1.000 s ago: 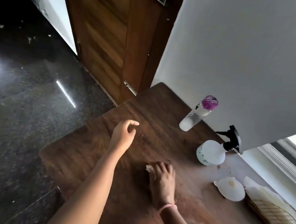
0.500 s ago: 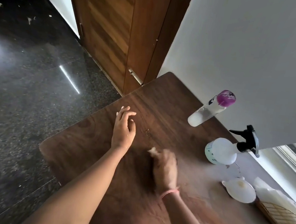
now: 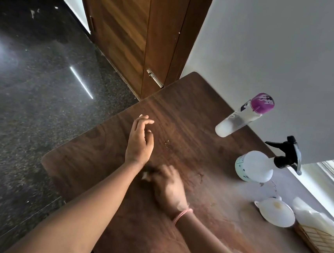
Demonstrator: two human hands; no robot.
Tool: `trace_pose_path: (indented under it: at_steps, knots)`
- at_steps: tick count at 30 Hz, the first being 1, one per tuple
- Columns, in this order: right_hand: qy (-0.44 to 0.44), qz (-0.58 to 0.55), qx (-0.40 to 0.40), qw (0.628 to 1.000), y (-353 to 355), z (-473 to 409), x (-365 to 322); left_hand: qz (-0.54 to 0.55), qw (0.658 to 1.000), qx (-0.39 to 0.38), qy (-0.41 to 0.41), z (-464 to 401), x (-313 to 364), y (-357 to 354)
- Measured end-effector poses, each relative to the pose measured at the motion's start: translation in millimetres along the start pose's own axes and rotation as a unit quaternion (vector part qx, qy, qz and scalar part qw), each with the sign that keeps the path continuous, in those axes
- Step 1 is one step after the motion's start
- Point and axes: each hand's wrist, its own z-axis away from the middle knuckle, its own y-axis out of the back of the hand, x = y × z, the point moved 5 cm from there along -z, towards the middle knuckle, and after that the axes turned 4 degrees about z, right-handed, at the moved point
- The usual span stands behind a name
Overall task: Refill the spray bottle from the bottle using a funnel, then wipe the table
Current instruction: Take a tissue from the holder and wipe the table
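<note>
Wiping table (image 3: pixel 184 111): right hand (image 3: pixel 167 185) fingers curled on one rag (image 3: pixel 144 176) (blurred); left hand (image 3: pixel 139 142) fingers loose, holding nothing.

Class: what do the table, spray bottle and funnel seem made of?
Table: dark wood or wood-look laminate, matte, with visible grain. Spray bottle: probably plastic, frosted white body, glossy black trigger. Funnel: likely white plastic, smooth and slightly translucent.

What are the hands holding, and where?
The right hand presses a small white wad, only its edge showing, on the brown wooden table. The left hand holds nothing.
</note>
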Motion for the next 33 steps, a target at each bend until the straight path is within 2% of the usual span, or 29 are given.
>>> trace_pose_path:
  at_steps: [2,5,7,9,13,16,18,21,23,25,27,30,33]
  knots:
    - [-0.098,0.011,0.048,0.994,13.5,-17.4,46.5,-0.005,1.000,-0.002,-0.001,0.0,-0.6,-0.9]
    - [-0.297,-0.011,0.121,0.947,37.0,-36.2,110.2,-0.012,1.000,-0.002,-0.003,0.6,1.6,-2.2]
    - [-0.358,-0.009,0.135,0.924,38.8,-47.2,122.7,-0.015,1.000,-0.004,-0.013,0.3,2.6,-2.6]
    - [-0.324,0.011,0.120,0.938,32.0,-59.5,106.0,-0.015,1.000,-0.003,-0.014,0.1,1.4,-2.9]
    - [-0.133,0.013,0.035,0.990,7.1,-56.0,41.2,0.002,1.000,0.006,-0.012,0.4,0.5,-1.5]
    - [-0.035,0.042,-0.023,0.998,5.5,-30.3,27.3,0.012,1.000,0.006,-0.014,0.1,2.0,-1.5]
    - [-0.064,0.036,-0.002,0.997,17.5,-25.1,52.1,0.013,1.000,0.005,-0.016,0.3,2.9,-1.4]
    - [-0.227,0.037,0.074,0.970,43.8,-31.8,103.7,0.010,1.000,0.009,-0.016,-0.2,3.3,-0.9]
    - [-0.314,0.041,0.095,0.944,51.0,-44.0,123.6,0.009,1.000,0.010,-0.015,0.4,3.9,-0.8]
    - [-0.341,0.033,0.092,0.935,44.3,-61.0,123.8,0.012,1.000,0.011,-0.018,0.5,4.9,-1.0]
    - [-0.293,0.018,0.080,0.953,29.9,-80.8,100.1,0.014,1.000,0.012,-0.021,0.4,5.4,-0.3]
    - [-0.134,0.009,0.013,0.991,3.7,-91.2,42.8,0.029,0.999,0.021,-0.024,-0.8,4.0,1.3]
    - [-0.065,0.014,-0.022,0.998,-2.0,-74.2,18.7,0.043,0.998,0.031,-0.015,-1.4,2.5,2.7]
